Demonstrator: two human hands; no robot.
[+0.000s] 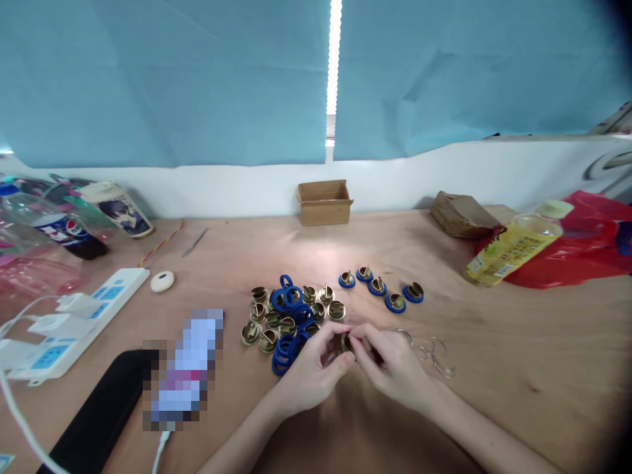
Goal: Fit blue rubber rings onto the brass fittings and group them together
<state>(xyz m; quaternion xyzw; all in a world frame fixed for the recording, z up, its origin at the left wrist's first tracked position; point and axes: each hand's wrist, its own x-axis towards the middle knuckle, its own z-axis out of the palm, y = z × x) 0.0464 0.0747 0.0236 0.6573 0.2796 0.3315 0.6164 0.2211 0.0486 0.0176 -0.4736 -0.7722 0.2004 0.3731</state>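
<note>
My left hand (pixel 320 362) and my right hand (pixel 388 359) meet low in the middle of the view. Between their fingertips they grip a small round brass-coloured metal part (pixel 345 342), largely covered by the fingers. Just left of them lies a pile of similar brass-coloured parts (pixel 258 311) with clip-like bars, mixed with loose blue rings (pixel 284 352). Beyond my right hand sit several brass parts seated in blue rings (pixel 378 286). Thin silvery wire rings (pixel 435 355) lie to the right of my right hand.
At the back stands a small open cardboard box (pixel 324 212). To the left are a power strip (pixel 83 329), a phone (pixel 190 365), a black case-like object (pixel 103 408) and a cola bottle (pixel 69 230). A yellow-labelled bottle (pixel 516 247) leans over a red bag (pixel 587 243) at right.
</note>
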